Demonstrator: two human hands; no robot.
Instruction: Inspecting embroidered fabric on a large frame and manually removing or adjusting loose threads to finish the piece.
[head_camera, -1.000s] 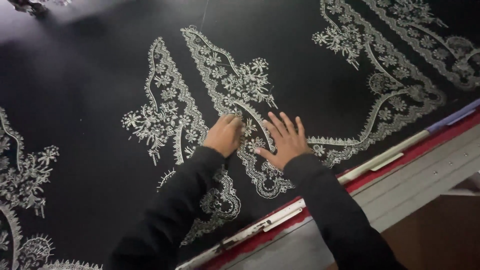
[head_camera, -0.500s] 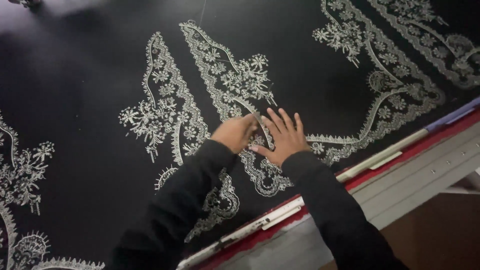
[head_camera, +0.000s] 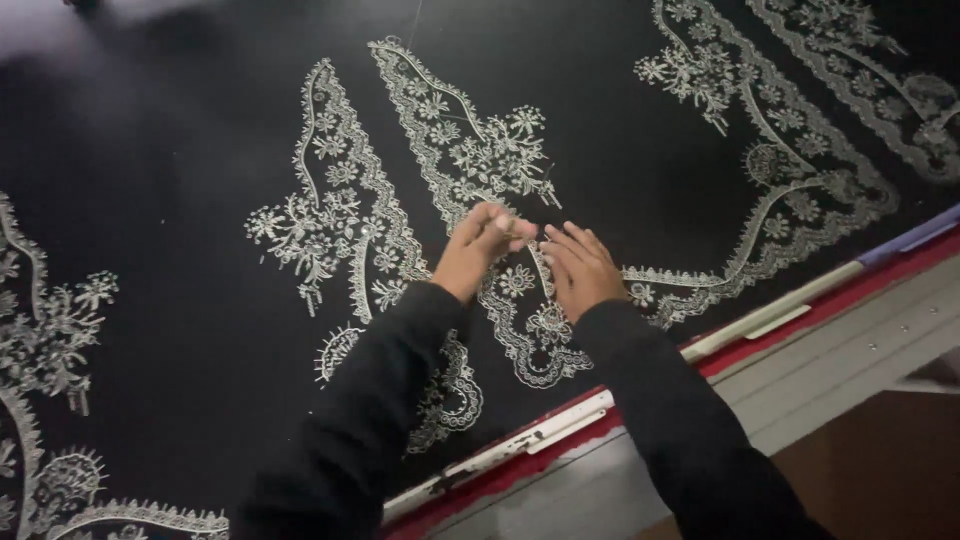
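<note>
From the head camera, your left hand (head_camera: 478, 250) rests on the black fabric (head_camera: 180, 150), its fingers (head_camera: 505, 226) pinched together over the silver embroidered lace motif (head_camera: 470, 160); whether they grip a thread or bead is too small to tell. Your right hand (head_camera: 580, 268) lies just beside it, fingers loosely spread and flat on the motif, holding nothing. The fabric is stretched over the bench, whose red-and-white frame edge (head_camera: 520, 440) runs near your sleeves. This looks like fine detail work on the lace; the next move likely calls for a steady pinch while the right hand keeps the cloth flat.
</note>
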